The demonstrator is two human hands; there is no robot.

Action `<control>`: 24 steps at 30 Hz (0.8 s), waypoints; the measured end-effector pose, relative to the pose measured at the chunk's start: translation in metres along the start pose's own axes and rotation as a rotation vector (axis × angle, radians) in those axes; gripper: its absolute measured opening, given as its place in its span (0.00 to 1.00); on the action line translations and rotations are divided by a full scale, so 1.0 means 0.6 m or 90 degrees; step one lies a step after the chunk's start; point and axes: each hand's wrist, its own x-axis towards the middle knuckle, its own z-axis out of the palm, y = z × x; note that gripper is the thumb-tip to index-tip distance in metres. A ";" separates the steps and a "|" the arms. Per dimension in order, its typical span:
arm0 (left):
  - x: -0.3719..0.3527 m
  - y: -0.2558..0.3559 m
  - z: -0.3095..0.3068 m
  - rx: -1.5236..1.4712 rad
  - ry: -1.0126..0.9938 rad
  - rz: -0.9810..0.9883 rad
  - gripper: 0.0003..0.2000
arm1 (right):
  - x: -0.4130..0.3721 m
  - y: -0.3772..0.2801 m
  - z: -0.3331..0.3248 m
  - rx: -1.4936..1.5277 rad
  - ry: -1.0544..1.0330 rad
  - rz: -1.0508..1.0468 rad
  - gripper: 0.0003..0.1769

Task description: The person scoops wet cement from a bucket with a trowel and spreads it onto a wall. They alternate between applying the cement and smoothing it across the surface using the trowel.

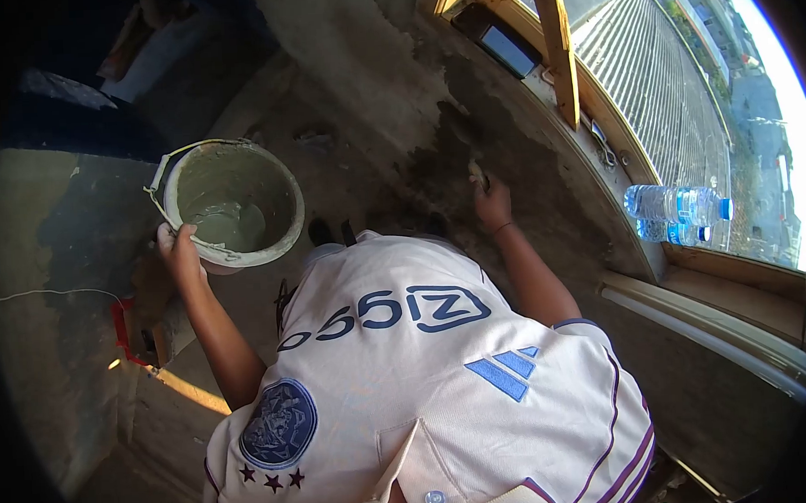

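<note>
My left hand [183,250] is closed on the near rim of a plastic bucket [283,171], with the thumb over the edge. The bucket tilts towards me and shows a grey-green, watery slurry [226,225] at its bottom. Its wire handle [155,189] hangs over the left side. In front of the wall, my right hand [493,204] is closed around a small pale-tipped tool [477,173]; I cannot tell its exact kind. Dark, wet-looking patches [469,114] mark the rough wall [369,82] beyond this hand.
On the right, two plastic water bottles [675,205] stand by the window. A phone [507,49] and a small metal item [603,144] lie along the sill [559,110]. Below runs a pale pipe [708,333]. At left are a red object [123,331] and a wooden strip [189,389].
</note>
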 end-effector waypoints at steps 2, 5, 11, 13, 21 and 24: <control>0.001 -0.005 -0.001 -0.030 0.020 -0.007 0.13 | 0.003 0.000 -0.003 -0.004 0.004 0.013 0.17; -0.008 -0.002 0.002 -0.003 0.044 -0.022 0.13 | 0.009 -0.011 -0.016 0.019 -0.028 0.042 0.18; -0.014 -0.013 0.004 -0.015 0.044 -0.035 0.13 | 0.020 -0.045 -0.032 0.194 -0.104 0.245 0.21; -0.017 -0.007 0.007 -0.020 0.046 -0.039 0.13 | 0.022 -0.049 -0.037 0.202 -0.118 0.266 0.21; -0.010 -0.029 -0.010 -0.018 0.068 -0.047 0.17 | 0.000 -0.034 -0.038 0.157 -0.062 0.143 0.20; -0.005 -0.039 -0.015 -0.020 0.052 -0.049 0.17 | -0.002 -0.020 -0.016 0.126 0.007 0.081 0.16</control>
